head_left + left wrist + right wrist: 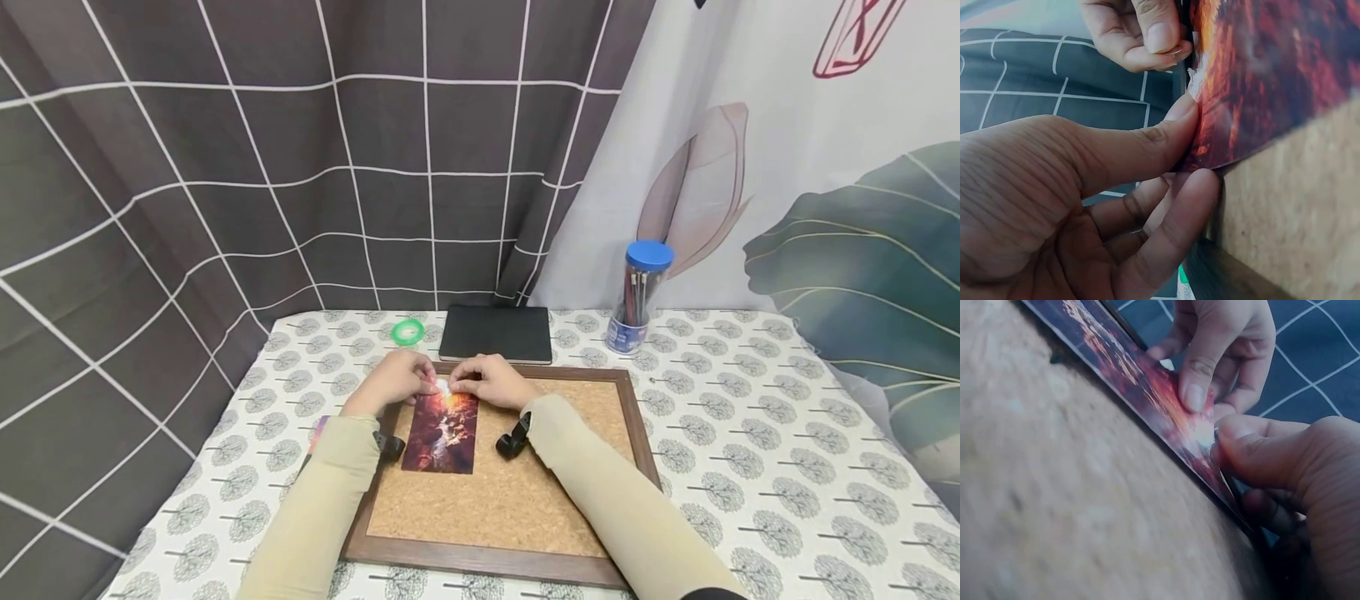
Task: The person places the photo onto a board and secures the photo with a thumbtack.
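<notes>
**Both hands at the top edge of a glossy print on a cork board**

My head view gives the layout: a dark red and orange glossy rectangular print [442, 433] lies toward 10 o'clock on a tan cork board with a brown wooden frame [555, 475]. Beyond the board sit a flat black notebook [495, 333] at 12 o'clock, a bright green ring [408, 341] at 11, and a clear jar with a blue lid [636, 304] between 1 and 2. At this range the fingertips blur into glare.

The left wrist view resolves them: my left hand [393, 382] pinches the print's corner between thumb and forefinger. Only the right wrist view shows that thumb pressed flat on the printed face. The thumb and forefinger of my right hand [498, 383] meet at the same edge; whether they grasp the print or a thin sliver, I cannot tell.
</notes>
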The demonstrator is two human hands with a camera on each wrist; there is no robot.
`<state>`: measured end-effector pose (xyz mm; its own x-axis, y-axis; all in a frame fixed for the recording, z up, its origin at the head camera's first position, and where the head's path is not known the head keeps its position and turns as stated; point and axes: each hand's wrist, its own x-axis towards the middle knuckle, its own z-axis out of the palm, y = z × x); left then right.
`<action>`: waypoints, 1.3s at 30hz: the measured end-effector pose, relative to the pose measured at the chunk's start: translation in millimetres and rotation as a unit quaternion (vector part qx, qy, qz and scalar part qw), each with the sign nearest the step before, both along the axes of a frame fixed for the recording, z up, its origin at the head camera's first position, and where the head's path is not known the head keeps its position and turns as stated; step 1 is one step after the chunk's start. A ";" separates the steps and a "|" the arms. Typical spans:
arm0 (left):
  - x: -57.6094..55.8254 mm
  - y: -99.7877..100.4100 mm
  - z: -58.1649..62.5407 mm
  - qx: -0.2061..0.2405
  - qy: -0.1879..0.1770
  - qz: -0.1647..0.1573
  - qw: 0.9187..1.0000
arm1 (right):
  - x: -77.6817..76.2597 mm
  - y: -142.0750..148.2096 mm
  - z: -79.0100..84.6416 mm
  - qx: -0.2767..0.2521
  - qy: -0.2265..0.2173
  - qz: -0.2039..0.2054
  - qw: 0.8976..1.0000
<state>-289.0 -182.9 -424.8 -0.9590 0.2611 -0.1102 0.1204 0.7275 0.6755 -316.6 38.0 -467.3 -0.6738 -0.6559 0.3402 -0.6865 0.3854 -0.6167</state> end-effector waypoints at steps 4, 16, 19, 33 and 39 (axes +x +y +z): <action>1.3 -0.5 1.1 -0.011 -0.003 -0.010 1.000 | 0.1 -1.9 -2.6 0.014 0.008 0.006 1.000; 6.7 0.9 4.5 -0.016 -0.003 -0.022 1.000 | 1.3 -4.9 -6.1 0.037 0.026 0.004 0.999; 7.1 1.3 6.0 -0.009 -0.004 -0.020 1.000 | 0.8 -5.8 -4.6 0.036 0.025 -0.002 0.999; 7.9 2.4 6.9 -0.018 -0.004 -0.023 1.000 | 0.0 -8.0 -7.4 0.063 0.042 -0.016 0.997; 8.4 1.4 5.3 -0.009 -0.008 -0.022 1.000 | 2.9 -10.6 -3.4 0.079 0.031 -0.029 0.996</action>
<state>-280.6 -181.5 -419.6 -0.9445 0.3019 -0.1296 0.1432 0.7332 0.6647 -313.7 27.4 -470.7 -0.6927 -0.6653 0.2785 -0.6954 0.5135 -0.5027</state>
